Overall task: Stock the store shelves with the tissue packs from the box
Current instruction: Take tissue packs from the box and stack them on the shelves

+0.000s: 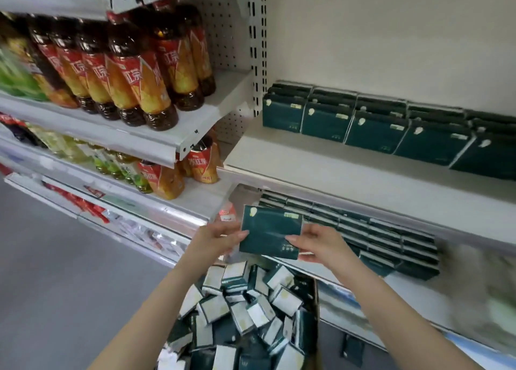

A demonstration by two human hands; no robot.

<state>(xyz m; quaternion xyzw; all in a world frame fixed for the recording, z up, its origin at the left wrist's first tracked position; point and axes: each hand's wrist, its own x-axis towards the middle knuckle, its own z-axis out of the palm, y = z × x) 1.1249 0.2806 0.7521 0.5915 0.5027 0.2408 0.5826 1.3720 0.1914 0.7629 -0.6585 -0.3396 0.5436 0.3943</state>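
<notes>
Fingers (240,234) of both hands pinch one green tissue pack (269,231) by its short ends above the box (314,300); it should go flush beside the rows at the lower shelf's (418,294) front edge.

"冰红茶" on bottle labels (133,82); tissue pack (268,231) print illegible.

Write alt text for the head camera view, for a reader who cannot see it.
A left hand and right hand hold a dark green tissue pack above a box full of loose packs. Matching packs stand in a row on the upper shelf and lie stacked on the lower shelf; drink bottles fill the shelves to the left.
</notes>
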